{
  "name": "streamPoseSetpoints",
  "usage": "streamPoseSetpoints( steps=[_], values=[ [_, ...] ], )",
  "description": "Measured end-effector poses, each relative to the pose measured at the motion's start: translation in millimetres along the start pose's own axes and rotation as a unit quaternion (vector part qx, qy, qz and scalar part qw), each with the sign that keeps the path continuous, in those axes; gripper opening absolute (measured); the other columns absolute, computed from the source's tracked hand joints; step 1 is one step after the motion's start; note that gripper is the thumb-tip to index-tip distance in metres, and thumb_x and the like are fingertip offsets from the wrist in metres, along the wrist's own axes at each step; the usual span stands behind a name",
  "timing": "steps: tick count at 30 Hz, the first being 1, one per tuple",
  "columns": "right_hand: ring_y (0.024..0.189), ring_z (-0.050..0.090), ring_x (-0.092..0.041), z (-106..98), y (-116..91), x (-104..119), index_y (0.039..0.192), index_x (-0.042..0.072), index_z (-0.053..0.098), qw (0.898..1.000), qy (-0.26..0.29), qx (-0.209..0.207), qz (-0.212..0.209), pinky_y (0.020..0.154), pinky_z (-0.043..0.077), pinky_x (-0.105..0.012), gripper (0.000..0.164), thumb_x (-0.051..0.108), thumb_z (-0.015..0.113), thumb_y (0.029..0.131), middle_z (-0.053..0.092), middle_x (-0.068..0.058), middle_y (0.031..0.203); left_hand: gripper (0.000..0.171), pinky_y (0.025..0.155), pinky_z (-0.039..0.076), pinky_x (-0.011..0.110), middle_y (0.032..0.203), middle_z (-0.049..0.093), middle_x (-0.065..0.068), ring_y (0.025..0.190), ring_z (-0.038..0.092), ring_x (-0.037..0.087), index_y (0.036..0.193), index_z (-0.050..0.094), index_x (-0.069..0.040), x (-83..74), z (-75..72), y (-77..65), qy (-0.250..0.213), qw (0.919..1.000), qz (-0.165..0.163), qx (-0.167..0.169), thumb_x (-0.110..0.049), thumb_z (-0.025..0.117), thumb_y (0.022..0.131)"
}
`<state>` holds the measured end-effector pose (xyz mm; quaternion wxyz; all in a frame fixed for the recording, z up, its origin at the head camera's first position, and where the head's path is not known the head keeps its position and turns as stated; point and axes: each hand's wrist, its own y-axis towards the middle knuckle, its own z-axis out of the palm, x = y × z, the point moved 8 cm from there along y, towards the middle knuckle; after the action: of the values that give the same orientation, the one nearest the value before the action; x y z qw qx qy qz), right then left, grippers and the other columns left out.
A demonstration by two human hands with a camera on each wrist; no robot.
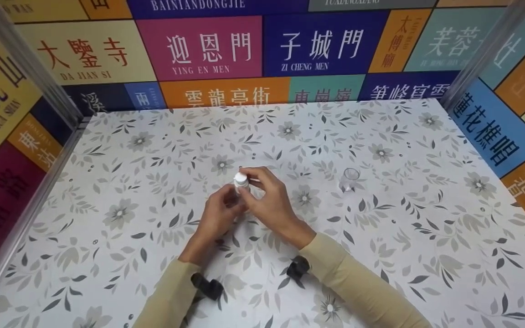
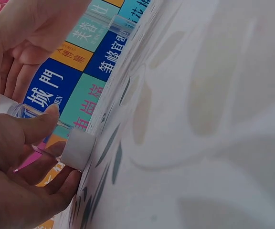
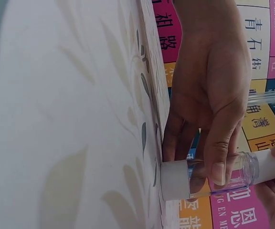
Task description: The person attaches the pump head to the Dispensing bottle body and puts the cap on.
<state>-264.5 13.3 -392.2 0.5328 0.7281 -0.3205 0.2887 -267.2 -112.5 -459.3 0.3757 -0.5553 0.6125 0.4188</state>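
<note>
A small clear bottle [image 3: 209, 179] with a white base [image 3: 174, 180] stands upright on the table. My left hand [image 1: 220, 207] grips its transparent body, thumb on the near side. At the top, the fingers of my right hand [image 1: 269, 198] pinch the white pump collar [image 3: 267, 166]. From the head view the white top [image 1: 240, 177] shows between both hands, while most of the body is hidden. A clear cup-shaped cap [image 1: 349, 180] stands apart on the table, to the right of the hands; it shows faintly in the left wrist view too.
A white cloth with grey flowers and leaves covers the table [image 1: 176, 278]. Panels with coloured name blocks [image 1: 203, 48] rise behind it and at both sides. Clear corner posts [image 1: 483, 54] stand at the back corners.
</note>
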Motion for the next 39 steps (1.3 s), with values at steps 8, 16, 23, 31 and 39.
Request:
streamPoseSetpoints(
  steps=[8, 16, 23, 31, 39],
  values=[
    [0.12, 0.065, -0.025, 0.8, -0.7, -2.0, 0.127, -0.003, 0.059, 1.0, 0.004, 0.019, 0.024, 0.104, 0.052, -0.028, 0.04, -0.001, 0.069, 0.089, 0.064, -0.017, 0.126, 0.031, 0.099, 0.055, 0.043, 0.113, 0.071, 0.015, 0.109, 0.067, 0.028, 0.116, 0.067, -0.005, 1.8, 0.5, -1.5, 0.008, 0.9999, -0.009, -0.003, -0.005, 0.074, 0.086],
    [0.116, 0.066, -0.028, 2.6, -1.4, 2.7, 0.125, -0.005, 0.061, 1.0, -0.014, 0.019, -0.015, 0.104, 0.052, -0.025, 0.035, -0.002, 0.067, 0.091, 0.065, -0.018, 0.124, 0.025, 0.087, 0.055, 0.038, 0.102, 0.07, 0.013, 0.096, 0.065, 0.024, 0.111, 0.068, -0.006, -0.2, -0.1, -0.8, 0.02, 0.9998, 0.006, -0.005, -0.005, 0.074, 0.086],
    [0.116, 0.066, -0.026, 2.7, -1.3, 1.0, 0.127, -0.005, 0.06, 0.999, -0.022, 0.018, -0.02, 0.104, 0.052, -0.025, 0.04, 0.003, 0.071, 0.09, 0.065, -0.018, 0.123, 0.028, 0.096, 0.056, 0.042, 0.113, 0.071, 0.016, 0.108, 0.068, 0.029, 0.113, 0.067, -0.005, -0.1, -1.3, -0.8, 0.006, 1.0, 0.004, -0.005, 0.0, 0.072, 0.086],
    [0.115, 0.066, -0.028, 1.6, -0.5, 2.2, 0.125, -0.007, 0.06, 0.999, -0.007, 0.013, -0.034, 0.102, 0.054, -0.029, 0.038, -0.005, 0.069, 0.088, 0.065, -0.02, 0.122, 0.028, 0.097, 0.056, 0.042, 0.114, 0.071, 0.016, 0.109, 0.068, 0.028, 0.115, 0.067, -0.005, -2.4, -0.4, 0.1, 0.009, 1.0, 0.003, -0.002, -0.002, 0.071, 0.088],
    [0.112, 0.066, -0.024, 1.2, -0.7, 2.3, 0.123, -0.004, 0.061, 0.999, -0.029, 0.012, -0.03, 0.1, 0.055, -0.025, 0.037, -0.001, 0.071, 0.088, 0.065, -0.016, 0.118, 0.027, 0.096, 0.055, 0.042, 0.114, 0.071, 0.014, 0.108, 0.067, 0.026, 0.115, 0.067, -0.005, -0.9, 0.0, -0.9, 0.002, 0.9999, 0.009, -0.005, -0.003, 0.071, 0.089]
  ],
)
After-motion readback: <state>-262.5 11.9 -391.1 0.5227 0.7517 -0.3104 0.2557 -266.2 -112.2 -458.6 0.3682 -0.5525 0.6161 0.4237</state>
